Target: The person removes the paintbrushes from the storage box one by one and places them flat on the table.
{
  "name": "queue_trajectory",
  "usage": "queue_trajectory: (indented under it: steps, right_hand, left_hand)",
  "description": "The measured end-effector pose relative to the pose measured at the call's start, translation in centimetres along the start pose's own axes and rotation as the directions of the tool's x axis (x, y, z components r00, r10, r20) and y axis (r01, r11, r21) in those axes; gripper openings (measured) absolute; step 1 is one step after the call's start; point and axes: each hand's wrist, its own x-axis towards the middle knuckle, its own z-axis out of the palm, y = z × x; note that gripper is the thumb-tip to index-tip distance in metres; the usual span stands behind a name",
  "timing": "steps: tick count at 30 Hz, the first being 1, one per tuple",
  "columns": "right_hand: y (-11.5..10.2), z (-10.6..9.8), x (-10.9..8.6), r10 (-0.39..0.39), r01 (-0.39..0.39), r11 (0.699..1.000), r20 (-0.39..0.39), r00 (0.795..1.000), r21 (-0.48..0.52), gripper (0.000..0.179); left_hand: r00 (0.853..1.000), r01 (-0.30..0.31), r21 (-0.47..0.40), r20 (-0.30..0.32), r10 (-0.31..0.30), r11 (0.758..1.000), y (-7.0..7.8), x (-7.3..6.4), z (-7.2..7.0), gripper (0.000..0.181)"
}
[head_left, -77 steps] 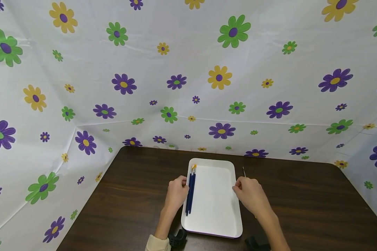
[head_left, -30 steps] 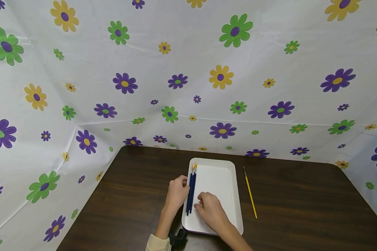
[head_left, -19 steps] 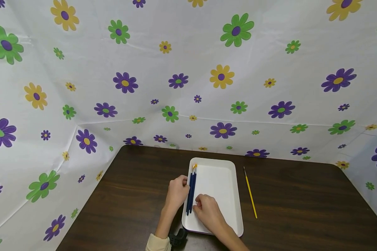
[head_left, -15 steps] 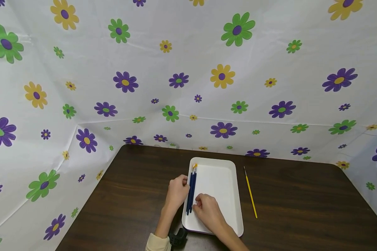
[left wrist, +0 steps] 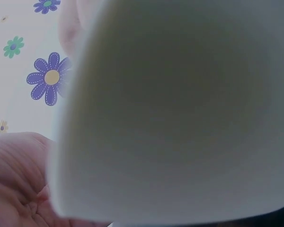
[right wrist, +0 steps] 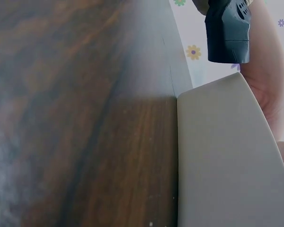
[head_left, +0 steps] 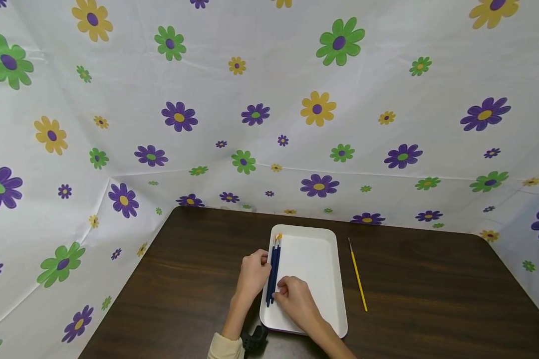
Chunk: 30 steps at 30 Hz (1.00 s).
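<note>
A white tray stands on the dark table, and a bundle of dark blue paintbrushes lies along its left side, bristles toward the far end. My left hand holds the tray's left rim, fingers curled over it. Inside the tray, my right hand is at the lower handles of the brushes, thumb and forefinger slightly apart and the thumb tip at a handle. A yellow paintbrush lies on the table to the right. Blurred tray wall fills most of the left wrist view.
The dark wooden table extends on both sides of the tray. A white flowered cloth hangs behind and at the sides. A black wrist mount sits at the left wrist; the right wrist view shows a dark mount above the tray.
My right hand has left the yellow paintbrush, which lies on the table, and moved left into the tray. Lately it has edged closer to the blue handles. My left hand stays at the rim.
</note>
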Motion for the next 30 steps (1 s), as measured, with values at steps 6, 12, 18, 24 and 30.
queue_trajectory:
  steps: [6,12,18,24,30]
  right_hand:
    - [-0.07,0.15,0.24,0.014,-0.014,1.0,0.029,0.999,0.007,0.015]
    - [-0.31,0.22,0.62,0.03,-0.03,0.999,0.045,0.999,-0.017,0.014]
    - [-0.59,0.22,0.99,0.042,-0.039,0.998,0.06,0.997,-0.05,0.018]
    - [-0.79,0.17,0.96,0.043,-0.039,0.997,0.062,0.997,-0.064,0.024]
    - [-0.96,0.0,1.0,0.082,-0.078,0.994,0.052,0.995,-0.073,0.022]
  left_hand:
    - [1.0,-0.005,0.014,-0.006,0.005,1.0,-0.12,0.0,0.0,0.02]
    - [1.0,-0.02,0.025,-0.011,0.02,0.999,-0.27,0.03,-0.03,0.021]
    - [1.0,-0.02,0.015,-0.007,0.02,1.0,-0.22,0.13,-0.07,0.021]
    - [1.0,-0.003,0.008,0.0,0.003,1.0,-0.15,0.12,0.06,0.021]
    - [1.0,0.001,0.002,-0.001,-0.001,1.0,-0.04,0.05,0.13,0.02]
